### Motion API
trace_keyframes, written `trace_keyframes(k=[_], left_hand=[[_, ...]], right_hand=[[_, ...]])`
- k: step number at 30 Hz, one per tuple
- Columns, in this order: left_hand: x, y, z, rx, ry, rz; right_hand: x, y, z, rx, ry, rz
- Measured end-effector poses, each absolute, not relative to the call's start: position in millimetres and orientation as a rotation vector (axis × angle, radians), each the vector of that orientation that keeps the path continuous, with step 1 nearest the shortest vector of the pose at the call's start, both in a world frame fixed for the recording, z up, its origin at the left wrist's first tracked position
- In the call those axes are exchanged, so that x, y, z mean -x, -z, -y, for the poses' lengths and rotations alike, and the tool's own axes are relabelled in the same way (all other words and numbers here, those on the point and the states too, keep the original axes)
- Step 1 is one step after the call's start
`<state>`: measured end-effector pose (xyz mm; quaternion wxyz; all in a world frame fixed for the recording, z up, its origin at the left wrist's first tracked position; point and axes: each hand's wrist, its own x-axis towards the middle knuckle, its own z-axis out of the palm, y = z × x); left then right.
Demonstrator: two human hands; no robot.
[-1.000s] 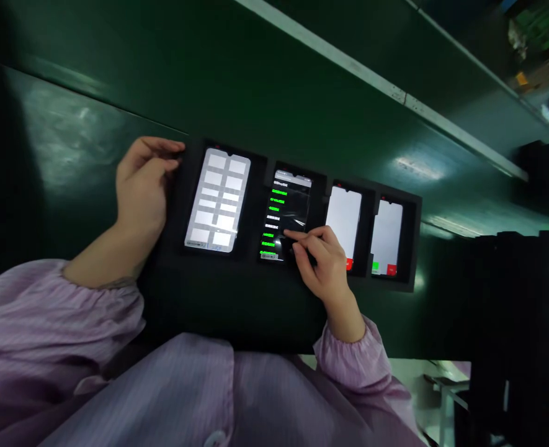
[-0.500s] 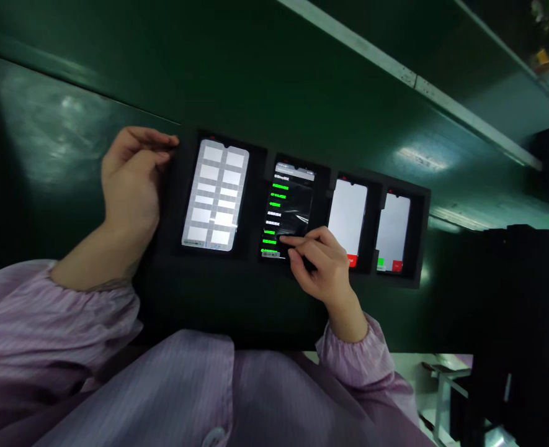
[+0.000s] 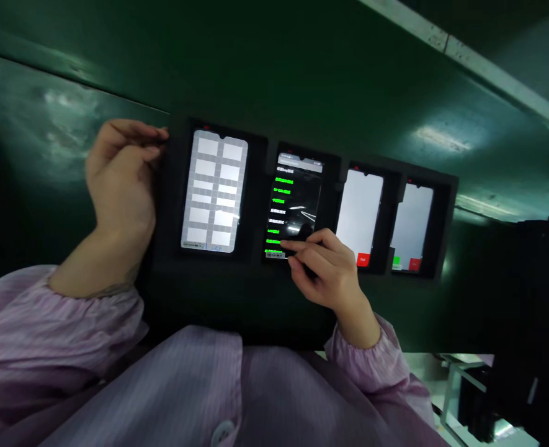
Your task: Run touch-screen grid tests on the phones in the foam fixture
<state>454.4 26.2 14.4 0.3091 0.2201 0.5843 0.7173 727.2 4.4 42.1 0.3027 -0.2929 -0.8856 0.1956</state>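
Observation:
A long black tray (image 3: 209,264) holds several phones in separate slots. My left hand (image 3: 121,177) is at the tray's left end, its thumb and fingers closed on the edge; the fingertips are partly hidden in shadow. In the second slot lies a phone with a dark list screen (image 3: 297,192), its lines of text green and white. My right hand (image 3: 327,270) is over that phone's lower end, index finger stretched out to the screen and holding nothing. Left of it, a phone with a white-and-grey block grid (image 3: 216,192) is lit.
Two phones with pale screens, one with a red button (image 3: 360,214) and one with green and red buttons (image 3: 412,217), fill the right slots. The tray is on a dark green tabletop (image 3: 237,68). A pale metal strip (image 3: 409,22) crosses the top right. Dark equipment (image 3: 525,279) stands at right.
The view has shifted a little, so the tray's right end appears farther right and larger. My right index finger is slightly lower on the list screen. My left hand keeps its place at the tray's edge.

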Motion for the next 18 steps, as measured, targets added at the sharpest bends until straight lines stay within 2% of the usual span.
trace_keyframes(k=[11,18], left_hand=[[-448,3,-28,-0.701,-1.947,-1.445],[-421,17,-6,-0.827,-1.888,-1.477]], right_hand=[[-726,-36,-9,0.813,-0.476,2.270],[-664,-41,-7,0.826,-0.525,2.342]])
